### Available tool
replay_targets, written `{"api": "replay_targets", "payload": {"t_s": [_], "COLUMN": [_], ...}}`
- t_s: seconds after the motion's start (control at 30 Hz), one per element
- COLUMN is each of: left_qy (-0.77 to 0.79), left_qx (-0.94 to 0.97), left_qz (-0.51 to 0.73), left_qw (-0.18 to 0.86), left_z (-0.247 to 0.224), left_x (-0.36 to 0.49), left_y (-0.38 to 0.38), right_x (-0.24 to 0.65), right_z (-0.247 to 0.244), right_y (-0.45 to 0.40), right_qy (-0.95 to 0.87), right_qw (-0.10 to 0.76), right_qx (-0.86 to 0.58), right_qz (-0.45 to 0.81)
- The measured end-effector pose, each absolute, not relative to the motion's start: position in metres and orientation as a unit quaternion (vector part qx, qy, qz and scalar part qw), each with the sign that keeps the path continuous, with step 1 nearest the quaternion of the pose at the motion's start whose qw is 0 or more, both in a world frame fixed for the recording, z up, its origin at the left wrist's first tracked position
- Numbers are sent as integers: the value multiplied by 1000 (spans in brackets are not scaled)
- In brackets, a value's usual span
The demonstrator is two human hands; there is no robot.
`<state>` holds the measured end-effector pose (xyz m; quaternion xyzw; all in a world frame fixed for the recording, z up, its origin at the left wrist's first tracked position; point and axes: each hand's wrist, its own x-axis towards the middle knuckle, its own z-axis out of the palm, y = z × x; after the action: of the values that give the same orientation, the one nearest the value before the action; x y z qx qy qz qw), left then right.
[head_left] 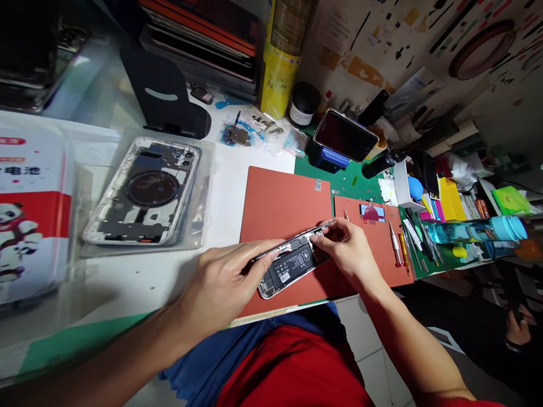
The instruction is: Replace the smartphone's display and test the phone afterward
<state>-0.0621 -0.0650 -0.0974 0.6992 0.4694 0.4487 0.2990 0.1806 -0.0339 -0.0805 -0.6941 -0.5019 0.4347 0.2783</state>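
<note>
An opened smartphone (292,263) lies tilted over the reddish-brown mat, its black battery and inner parts showing. My left hand (237,271) grips the phone's left end, thumb on the near side and fingers along the far edge. At the upper right end my right hand (341,243) pinches the phone's corner between thumb and fingers. Whether a small part sits inside that pinch is hidden. To the right, screwdrivers (395,244) rest on a second mat.
A phone back housing (146,195) lies on the left, beside a panda-printed box (31,215). Behind the mat, another phone (345,135) leans on a blue stand. A teal bottle (475,229) lies at right. Another person's hand (520,325) shows at lower right.
</note>
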Motion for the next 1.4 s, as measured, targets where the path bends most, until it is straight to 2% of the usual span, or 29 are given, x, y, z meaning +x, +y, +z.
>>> {"api": "replay_targets", "payload": {"t_s": [0.23, 0.43, 0.77, 1.4], "left_qy": [461, 447, 446, 461], "left_qx": [719, 739, 739, 730], "left_qz": [447, 448, 446, 442], "left_qw": [267, 232, 236, 244], "left_z": [-102, -103, -101, -100], "left_x": [-63, -64, -63, -62], "left_y": [-66, -65, -64, -64], "right_x": [179, 178, 180, 183], "right_z": [-77, -69, -66, -69], "right_y": [-29, -23, -18, -20], "right_qy": [-460, -464, -462, -505], "right_qw": [286, 261, 250, 224], "right_qx": [-694, -700, -692, -703], "right_qz": [475, 475, 495, 448]}}
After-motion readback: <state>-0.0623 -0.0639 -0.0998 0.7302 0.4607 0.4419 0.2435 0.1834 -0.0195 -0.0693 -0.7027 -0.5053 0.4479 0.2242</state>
